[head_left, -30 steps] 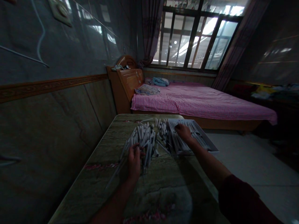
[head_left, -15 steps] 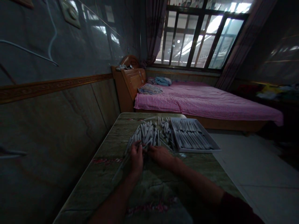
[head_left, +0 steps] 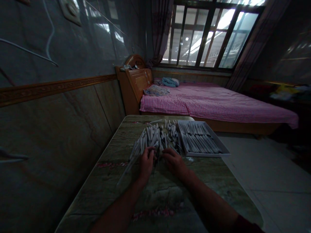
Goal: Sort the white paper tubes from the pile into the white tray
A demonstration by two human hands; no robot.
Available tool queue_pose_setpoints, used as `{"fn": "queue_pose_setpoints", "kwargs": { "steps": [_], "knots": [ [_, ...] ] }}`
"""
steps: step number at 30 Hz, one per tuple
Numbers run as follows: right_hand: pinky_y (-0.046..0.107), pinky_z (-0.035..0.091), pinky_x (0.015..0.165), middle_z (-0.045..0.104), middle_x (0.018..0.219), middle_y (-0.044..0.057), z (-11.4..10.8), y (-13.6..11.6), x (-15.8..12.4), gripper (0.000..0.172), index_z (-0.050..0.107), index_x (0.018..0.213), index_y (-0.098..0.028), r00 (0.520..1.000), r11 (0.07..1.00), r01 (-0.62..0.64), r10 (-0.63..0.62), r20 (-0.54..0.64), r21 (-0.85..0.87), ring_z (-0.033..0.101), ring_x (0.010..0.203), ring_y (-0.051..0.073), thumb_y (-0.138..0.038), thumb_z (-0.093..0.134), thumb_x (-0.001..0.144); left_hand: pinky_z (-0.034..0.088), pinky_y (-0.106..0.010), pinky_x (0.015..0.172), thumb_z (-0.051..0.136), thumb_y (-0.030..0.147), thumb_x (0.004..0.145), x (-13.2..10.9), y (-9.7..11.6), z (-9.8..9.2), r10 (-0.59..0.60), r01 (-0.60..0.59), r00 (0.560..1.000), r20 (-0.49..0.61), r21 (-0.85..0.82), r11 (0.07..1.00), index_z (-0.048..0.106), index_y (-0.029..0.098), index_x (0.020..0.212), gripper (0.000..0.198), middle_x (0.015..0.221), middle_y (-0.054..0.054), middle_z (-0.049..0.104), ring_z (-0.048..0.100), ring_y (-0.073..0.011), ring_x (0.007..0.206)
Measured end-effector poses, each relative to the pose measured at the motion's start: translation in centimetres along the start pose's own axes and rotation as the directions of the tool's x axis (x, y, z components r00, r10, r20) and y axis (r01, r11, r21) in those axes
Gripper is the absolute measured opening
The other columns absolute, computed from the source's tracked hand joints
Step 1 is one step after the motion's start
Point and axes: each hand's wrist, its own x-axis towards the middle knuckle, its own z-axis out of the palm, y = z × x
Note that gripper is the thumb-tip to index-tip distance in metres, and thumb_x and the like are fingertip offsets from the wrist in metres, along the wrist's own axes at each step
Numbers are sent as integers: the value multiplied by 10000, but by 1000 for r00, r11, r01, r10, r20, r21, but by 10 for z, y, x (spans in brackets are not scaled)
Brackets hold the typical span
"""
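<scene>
A loose pile of slim white pen-like sticks (head_left: 152,134), some with dark ends, lies on the table in front of me. My left hand (head_left: 146,160) is at the near edge of the pile, its thumb and fingers curled together. Close by on the right, my right hand (head_left: 174,161) has its fingers bent down at the same edge of the pile. Dimness and the fingers themselves hide what either hand grips. Right of the pile, a shallow white box (head_left: 209,155) holds similar sticks laid side by side in two rows.
The table (head_left: 109,191) has a wood-like top with a red flower pattern. One long thin stick (head_left: 123,174) points toward me at the left. Beyond stands a bed (head_left: 206,100) with a pink checked cover. A tiled wall (head_left: 80,129) runs along the left.
My left hand has shifted slightly right along the pile's near edge. My right hand has also moved a little right, its fingers now bent more visibly. The box has stayed in place.
</scene>
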Motion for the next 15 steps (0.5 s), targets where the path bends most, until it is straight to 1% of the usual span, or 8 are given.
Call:
{"fn": "queue_pose_setpoints", "kwargs": {
  "steps": [2,4,6,7,9,11,13,15],
  "knots": [
    [321,552,871,616,1115,109,0,0,-2,360,637,1156,-205,997,999,16,-14,-75,31,633,1027,182,-61,457,880,441,-264,549,518,418,829,-3,0,0,14,-19,997,71,76,997,640,185,892,270,713,-10,647,567,-149,550],
    [331,552,890,614,1128,111,-1,-1,-2,373,642,1176,-211,992,998,39,-32,-123,53,634,1041,185,-67,451,890,436,-278,585,499,461,846,-5,0,-1,41,-62,990,133,154,986,649,184,818,317,672,-12,624,572,-171,598],
    [323,550,901,618,1142,109,-2,-4,-1,370,651,1187,-220,990,995,66,-56,-132,74,636,1050,184,-78,463,902,440,-290,640,492,502,850,-6,0,-1,60,-94,982,178,187,978,637,185,735,367,659,-16,606,579,-187,663],
    [310,551,895,622,1147,106,-2,-6,-1,360,656,1189,-223,989,993,80,-69,-128,82,639,1046,180,-86,474,909,442,-294,658,496,521,845,-5,-1,-1,55,-90,980,191,182,979,628,184,710,386,660,-16,601,577,-191,681],
    [283,555,877,635,1148,108,0,-8,1,335,664,1188,-213,988,989,113,-103,-117,90,643,1033,174,-103,488,925,451,-298,671,523,554,818,-3,-2,-2,16,-48,977,211,143,989,629,178,717,404,677,-17,605,575,-192,697],
    [277,556,872,649,1150,116,1,-9,3,319,666,1192,-196,983,986,149,-139,-119,72,642,1037,175,-115,482,944,468,-302,687,575,578,770,0,-4,-2,-38,18,971,237,87,996,648,167,763,417,711,-23,630,590,-198,726],
    [290,556,880,663,1149,116,2,-9,5,317,662,1202,-191,975,982,188,-183,-124,33,636,1055,176,-119,470,960,487,-307,718,624,587,727,4,-5,-2,-86,82,962,257,24,996,666,160,809,437,756,-34,662,612,-209,776],
    [309,556,888,673,1154,106,2,-9,5,311,656,1209,-202,969,975,221,-220,-109,1,631,1072,174,-129,471,969,496,-306,748,673,579,683,6,-5,-2,-120,134,960,253,-39,990,671,160,840,447,798,-40,684,627,-215,819]
  ]
}}
